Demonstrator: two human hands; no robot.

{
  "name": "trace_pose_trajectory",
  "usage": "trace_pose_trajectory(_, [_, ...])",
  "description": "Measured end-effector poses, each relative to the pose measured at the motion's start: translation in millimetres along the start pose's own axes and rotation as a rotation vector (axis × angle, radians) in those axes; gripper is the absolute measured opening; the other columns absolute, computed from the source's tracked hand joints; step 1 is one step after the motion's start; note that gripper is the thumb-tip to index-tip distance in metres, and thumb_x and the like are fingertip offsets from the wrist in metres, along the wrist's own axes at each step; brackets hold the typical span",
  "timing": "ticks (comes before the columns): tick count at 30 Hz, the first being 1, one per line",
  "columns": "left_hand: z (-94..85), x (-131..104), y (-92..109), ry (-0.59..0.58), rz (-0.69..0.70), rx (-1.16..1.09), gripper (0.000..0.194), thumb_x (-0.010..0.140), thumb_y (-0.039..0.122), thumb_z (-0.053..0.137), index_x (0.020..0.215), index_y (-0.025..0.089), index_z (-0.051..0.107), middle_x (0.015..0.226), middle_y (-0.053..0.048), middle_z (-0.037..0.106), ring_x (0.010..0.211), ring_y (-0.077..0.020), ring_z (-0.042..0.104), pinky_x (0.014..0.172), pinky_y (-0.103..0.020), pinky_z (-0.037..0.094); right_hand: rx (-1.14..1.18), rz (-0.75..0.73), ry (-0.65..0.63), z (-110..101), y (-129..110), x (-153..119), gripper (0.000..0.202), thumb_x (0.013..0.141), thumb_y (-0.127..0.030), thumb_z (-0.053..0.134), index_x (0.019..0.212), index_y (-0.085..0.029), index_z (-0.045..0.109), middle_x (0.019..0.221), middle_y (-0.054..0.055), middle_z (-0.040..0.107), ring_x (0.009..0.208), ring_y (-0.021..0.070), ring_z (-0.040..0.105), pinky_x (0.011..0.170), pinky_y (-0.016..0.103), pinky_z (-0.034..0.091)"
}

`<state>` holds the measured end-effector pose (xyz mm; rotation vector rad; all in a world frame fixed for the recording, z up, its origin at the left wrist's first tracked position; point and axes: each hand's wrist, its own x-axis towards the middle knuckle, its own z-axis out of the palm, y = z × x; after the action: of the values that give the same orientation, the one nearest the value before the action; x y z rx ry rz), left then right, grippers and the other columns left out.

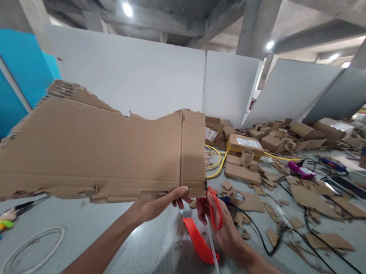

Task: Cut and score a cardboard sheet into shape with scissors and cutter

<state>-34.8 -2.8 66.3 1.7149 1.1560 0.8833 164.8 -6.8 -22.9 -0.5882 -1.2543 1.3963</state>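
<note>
Concrete-beamed hall [164, 22], white partitions [126, 75] behind grey bench [121, 245]. Torn-edged cardboard sheet [100, 153] held up above bench, spanning left half of view. Left hand [157, 205]: fingers pinch sheet's lower edge near right end, thumb on near face. Right hand [224, 230]: fingers grip red-handled scissors [218, 213] beside sheet's lower right corner; blades mostly hidden. Orange-red object [196, 241] below hands. White ring [62, 236] at left; cardboard boxes [271, 143], scraps [312, 201] at right.

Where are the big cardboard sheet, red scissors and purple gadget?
Big cardboard sheet [110, 152], head view: middle of its face.
Red scissors [219, 211], head view: finger loop's rim.
Purple gadget [301, 171], head view: its casing.
</note>
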Motion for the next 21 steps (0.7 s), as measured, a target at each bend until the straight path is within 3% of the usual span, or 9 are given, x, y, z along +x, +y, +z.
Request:
trace_pose_trajectory(8, [0.9, 2.0, -5.7, 0.014, 0.036, 0.039, 0.040, 0.097, 0.049, 0.057, 0.079, 0.022, 0.080, 0.078, -0.001, 0.077, 0.073, -0.0151, 0.068, 0.075, -0.023, 0.054, 0.025, 0.019, 0.011, -1.8, -6.1, 0.0, 0.045, 0.089, -0.065, 0.062, 0.078, -0.022, 0.055, 0.074, 0.001, 0.049, 0.065, 0.0154, 0.038, 0.061, 0.031, 0.033])
trace_pose_trajectory(14, [4.5, 7.3, -11.1, 0.020, 0.042, 0.066, 0.043, 0.098, 0.051, 0.054, 0.080, 0.021, 0.080, 0.076, -0.003, 0.076, 0.072, -0.0161, 0.068, 0.074, -0.024, 0.055, -0.070, 0.025, 0.008, -6.0, -3.5, 2.6, 0.050, 0.096, -0.066, 0.050, 0.078, -0.021, 0.058, 0.072, 0.001, 0.053, 0.060, 0.0127, 0.039, 0.056, 0.029, 0.032])
trace_pose_trajectory(21, [5.4, 7.0, -6.9, 0.048, 0.071, 0.060, 0.044, 0.095, 0.055, 0.057, 0.079, 0.021, 0.080, 0.073, -0.003, 0.075, 0.070, -0.0166, 0.068, 0.071, -0.025, 0.055, -0.108, 0.048, 0.060, 1.0, -3.3, 5.2, 0.059, 0.087, -0.077, 0.055, 0.071, -0.020, 0.055, 0.061, -0.002, 0.051, 0.046, 0.0085, 0.034, 0.044, 0.026, 0.025])
